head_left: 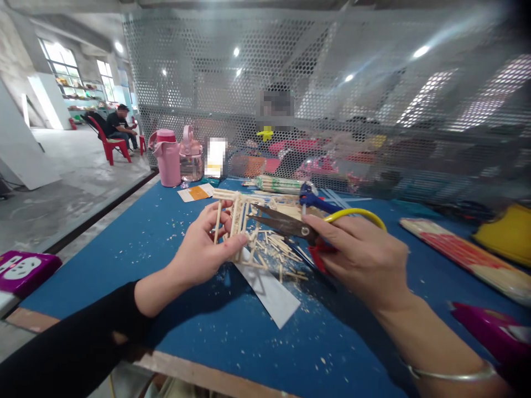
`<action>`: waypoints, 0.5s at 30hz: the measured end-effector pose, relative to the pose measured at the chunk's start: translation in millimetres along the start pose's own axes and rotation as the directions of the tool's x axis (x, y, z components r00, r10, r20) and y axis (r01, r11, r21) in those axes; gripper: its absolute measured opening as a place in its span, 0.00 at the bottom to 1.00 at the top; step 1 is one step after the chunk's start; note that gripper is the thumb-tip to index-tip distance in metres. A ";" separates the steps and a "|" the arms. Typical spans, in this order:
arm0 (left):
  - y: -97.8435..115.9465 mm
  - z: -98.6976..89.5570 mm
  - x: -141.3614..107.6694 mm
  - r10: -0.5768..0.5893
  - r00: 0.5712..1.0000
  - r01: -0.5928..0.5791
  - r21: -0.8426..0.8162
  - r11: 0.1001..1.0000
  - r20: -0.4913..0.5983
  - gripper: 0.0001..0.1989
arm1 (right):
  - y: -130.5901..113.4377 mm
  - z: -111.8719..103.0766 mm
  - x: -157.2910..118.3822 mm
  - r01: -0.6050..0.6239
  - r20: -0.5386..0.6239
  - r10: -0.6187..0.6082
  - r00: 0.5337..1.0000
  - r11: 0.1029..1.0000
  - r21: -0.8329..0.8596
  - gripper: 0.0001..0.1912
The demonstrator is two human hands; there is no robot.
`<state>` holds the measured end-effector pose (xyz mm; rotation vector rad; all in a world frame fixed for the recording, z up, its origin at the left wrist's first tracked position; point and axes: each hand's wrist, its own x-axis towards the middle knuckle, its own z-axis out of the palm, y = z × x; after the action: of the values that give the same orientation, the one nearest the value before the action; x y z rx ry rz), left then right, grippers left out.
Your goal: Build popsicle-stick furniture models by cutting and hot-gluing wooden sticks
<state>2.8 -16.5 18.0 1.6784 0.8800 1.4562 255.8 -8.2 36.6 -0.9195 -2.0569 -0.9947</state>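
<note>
My left hand (211, 237) is closed around a small frame of thin wooden sticks (237, 221), held above the table. In my right hand (365, 254) is a pair of scissors (286, 220) with dark blades and yellow and red handles. The blades are parted, and their tips reach the right side of the stick frame. Whether they touch a stick, I cannot tell. Below lie many short cut stick pieces (280, 246) and a white strip (269, 293). A blue-handled tool (313, 199) lies just behind the scissors.
A pink jug (168, 160), a clear pink-lidded bottle (191, 157) and a bundle of sticks (277, 183) stand or lie along the back. A packet with red print (464, 254) lies at the right. Behind rises a perforated metal screen (199, 72); a person (120, 130) sits far left.
</note>
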 end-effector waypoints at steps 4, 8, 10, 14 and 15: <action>0.7 -0.3 -0.4 -0.002 1.000 0.002 0.001 1.000 0.012 0.11 | 0.1 0.7 -1.0 -0.033 -0.003 0.033 0.999 0.998 0.052 0.18; 0.6 -1.1 -0.4 -0.002 1.000 0.002 0.002 1.000 0.020 0.11 | 0.2 0.3 -2.0 -0.059 0.034 0.056 0.998 0.995 0.086 0.16; -0.1 -1.4 -0.4 0.005 1.000 -0.005 0.007 1.000 0.018 0.11 | 0.3 -0.1 -2.4 -0.057 0.066 0.052 0.996 0.995 0.076 0.16; 0.0 -1.6 -0.4 -0.008 1.000 0.008 0.001 1.000 0.015 0.11 | -0.2 1.5 -4.6 -0.038 0.046 0.035 0.998 0.997 0.067 0.15; 0.4 -1.5 -0.5 -0.013 1.000 0.013 -0.002 1.000 0.012 0.11 | -1.3 2.8 -5.5 -0.053 0.055 0.047 0.997 0.993 0.105 0.15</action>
<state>1.2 -17.0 18.3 1.6756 0.8805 1.4363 256.9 -8.1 30.4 -0.9456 -2.0980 -0.8339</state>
